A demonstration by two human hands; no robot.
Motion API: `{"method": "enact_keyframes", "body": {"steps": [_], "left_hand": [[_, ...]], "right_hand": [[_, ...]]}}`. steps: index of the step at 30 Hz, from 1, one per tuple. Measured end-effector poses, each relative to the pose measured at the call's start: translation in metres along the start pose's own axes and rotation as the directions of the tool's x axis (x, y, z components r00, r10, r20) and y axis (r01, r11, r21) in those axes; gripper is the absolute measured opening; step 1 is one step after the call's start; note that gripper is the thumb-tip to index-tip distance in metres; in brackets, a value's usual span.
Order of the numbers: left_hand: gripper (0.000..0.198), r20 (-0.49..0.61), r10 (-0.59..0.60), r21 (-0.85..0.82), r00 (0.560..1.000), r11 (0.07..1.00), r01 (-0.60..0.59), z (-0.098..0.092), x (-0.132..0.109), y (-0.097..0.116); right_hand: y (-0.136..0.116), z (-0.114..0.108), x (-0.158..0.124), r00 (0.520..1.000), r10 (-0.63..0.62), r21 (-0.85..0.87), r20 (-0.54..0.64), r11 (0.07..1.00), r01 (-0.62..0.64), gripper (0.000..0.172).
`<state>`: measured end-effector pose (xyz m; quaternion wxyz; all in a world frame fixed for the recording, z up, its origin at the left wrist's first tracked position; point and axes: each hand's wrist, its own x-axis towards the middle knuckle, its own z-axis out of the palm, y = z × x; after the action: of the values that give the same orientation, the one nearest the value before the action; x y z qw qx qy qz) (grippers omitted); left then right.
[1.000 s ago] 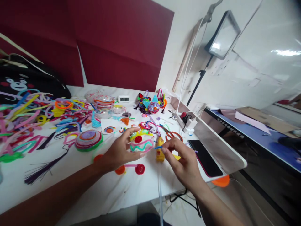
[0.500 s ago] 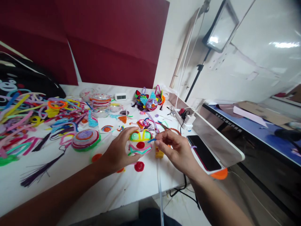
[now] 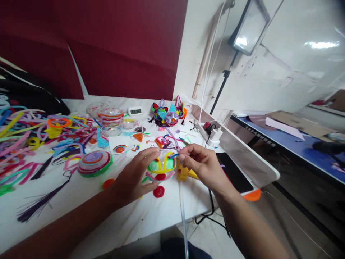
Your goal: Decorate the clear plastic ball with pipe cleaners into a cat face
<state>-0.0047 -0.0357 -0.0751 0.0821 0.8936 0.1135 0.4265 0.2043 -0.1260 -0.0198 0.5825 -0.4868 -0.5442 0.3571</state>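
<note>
A pale wall (image 3: 293, 72), partly covered by dark red sheeting (image 3: 121, 46), backs a cluttered white desk (image 3: 129, 216) where a person works with two bare hands. At right, beyond a low panel along the white desk's side, stands a blue-topped desk (image 3: 291, 145) bearing brown cardboard (image 3: 291, 124). A panel lamp (image 3: 250, 28) tilts on its black stand above. A black bag (image 3: 40, 93) sits at the white desk's far left corner, behind a tangled heap of fuzzy stems (image 3: 16, 126). Near the centre, the left hand (image 3: 134, 174) cups a decorated ball (image 3: 161, 176) over the desk, its grip spread around the sides, thumb below. The right hand (image 3: 198, 162) hovers close beside it. A black phone (image 3: 238, 180) lies by the right edge; a striped dome (image 3: 94, 158) rests to the left, and a small white clock (image 3: 134, 110) stands at the back. A red disc (image 3: 159, 191) lies just in front of the ball. Smallest of all, a blue strip (image 3: 174, 156) is pinched in the right grip, at the ball's upper edge.
</note>
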Motion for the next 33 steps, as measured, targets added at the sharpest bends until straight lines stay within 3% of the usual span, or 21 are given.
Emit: {"method": "enact_keyframes", "body": {"steps": [9,17,33], "left_hand": [[0.084,-0.043,0.016,0.127,0.999,0.992,-0.011,-0.004,0.002,0.005],[0.082,-0.065,0.086,0.196,0.994,0.978,-0.072,-0.004,0.0,0.004],[0.082,-0.053,0.095,0.267,0.994,0.961,-0.078,-0.004,-0.002,0.003]], "right_hand": [[-0.004,0.009,0.0,0.996,0.077,0.132,-0.056,0.989,-0.069,0.029],[-0.003,0.019,0.0,0.992,0.119,0.189,-0.041,0.976,-0.109,0.02],[-0.001,0.027,-0.001,0.998,0.022,0.039,-0.052,0.999,-0.02,0.01]]}}
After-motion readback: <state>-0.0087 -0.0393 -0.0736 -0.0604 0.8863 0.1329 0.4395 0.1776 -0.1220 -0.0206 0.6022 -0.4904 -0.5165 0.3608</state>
